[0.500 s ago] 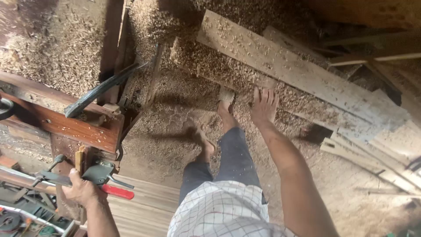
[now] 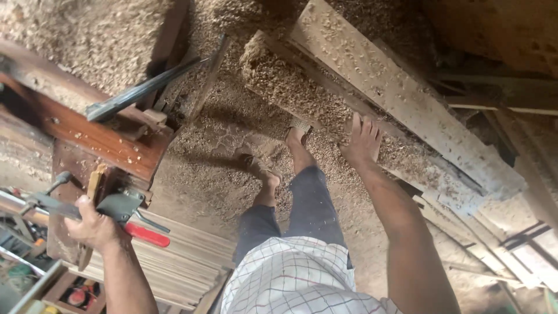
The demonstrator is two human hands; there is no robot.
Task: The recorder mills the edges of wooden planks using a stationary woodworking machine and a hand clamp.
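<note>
My right hand [image 2: 361,139] reaches down and grips the edge of a long wooden plank [image 2: 290,90] heaped with sawdust; its near end is tilted up off the floor. A second, paler plank [image 2: 401,96] lies just beyond it. My left hand [image 2: 93,227] rests at the lower left on the metal bar of a grey clamp [image 2: 119,206] with a red handle [image 2: 148,235], fixed to a reddish wooden workbench [image 2: 93,136]. My legs in dark trousers and my feet [image 2: 261,168] stand on the sawdust between both hands.
Thick sawdust [image 2: 93,35] covers the floor. A dark metal bar [image 2: 145,90] lies across the bench top. Stacked thin boards [image 2: 180,256] sit under the bench edge. More planks and offcuts [image 2: 511,192] pile up at the right. Tools fill a tray [image 2: 23,279] at bottom left.
My right hand has taken hold of the sawdust-covered plank and raised its near end, and the view has come closer. My left hand stays on the clamp.
</note>
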